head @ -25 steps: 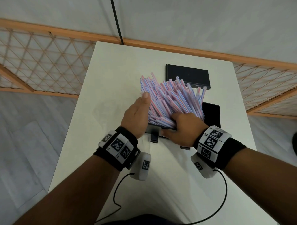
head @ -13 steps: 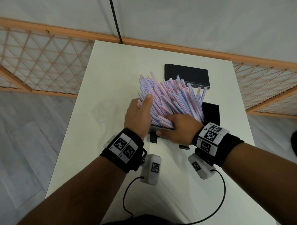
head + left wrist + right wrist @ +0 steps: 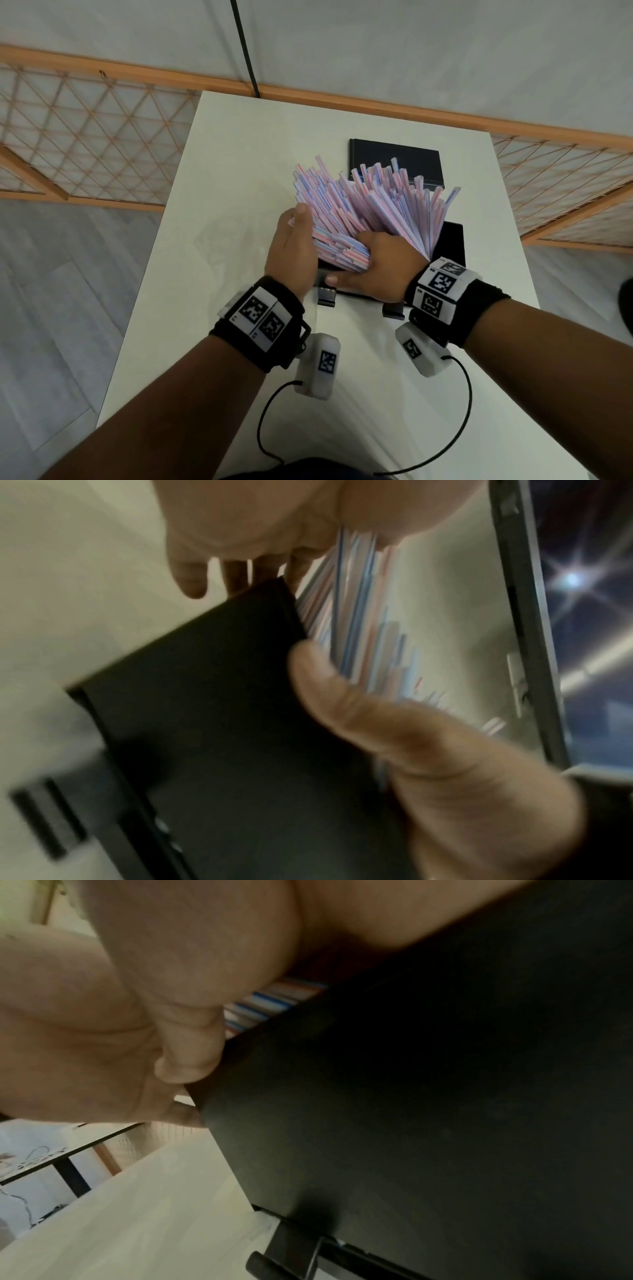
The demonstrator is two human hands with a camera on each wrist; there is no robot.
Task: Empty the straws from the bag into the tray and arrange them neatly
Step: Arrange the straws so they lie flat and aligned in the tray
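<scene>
A big heap of pink, blue and white striped straws lies fanned out in a black tray on the white table; the far ends stick out past the tray. My left hand presses flat against the heap's left side with straight fingers. My right hand covers the near ends, fingers curled into the straws and thumb along the tray's front wall. In the left wrist view the straws run beside the tray. The right wrist view shows straw ends under the palm. No bag is in view.
A flat black box lies on the table just beyond the straws. Two black tabs stick out from the tray's near edge. The white table ends at a wood-trimmed wall behind, with lattice panels at both sides.
My left hand has slid a little back toward me along the heap's left side. The straws' far ends have spread further right. My right hand stays on the near ends.
</scene>
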